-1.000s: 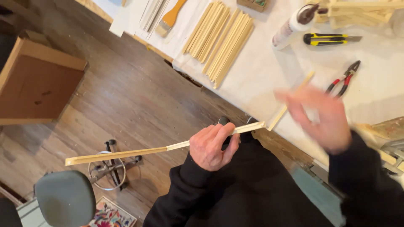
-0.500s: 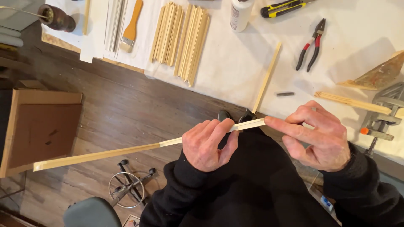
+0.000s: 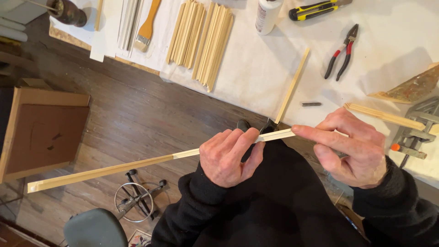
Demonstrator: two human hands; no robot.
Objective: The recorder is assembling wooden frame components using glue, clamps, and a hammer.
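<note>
— Where's the long wooden strip [image 3: 137, 164] sitting?

— Off the worktop [image 3: 274, 77] edge, held level above the wood floor [image 3: 137, 114]; its far end hangs free near the cardboard box [image 3: 43, 130], open room all round it.

— And the hands?

— Left hand [image 3: 228, 158] has its fingers curled tight round the strip's middle. Right hand [image 3: 354, 148] has forefinger and thumb pressed to its near end.

— Anything crowding them?

— A stool [image 3: 93, 228] below and a metal clamp [image 3: 418, 128] just beside the right hand. Further off on the white paper cover: a loose strip [image 3: 292, 84], red-handled pliers [image 3: 340, 52], a bundle of pale sticks [image 3: 201, 39], a brush [image 3: 147, 27].
</note>
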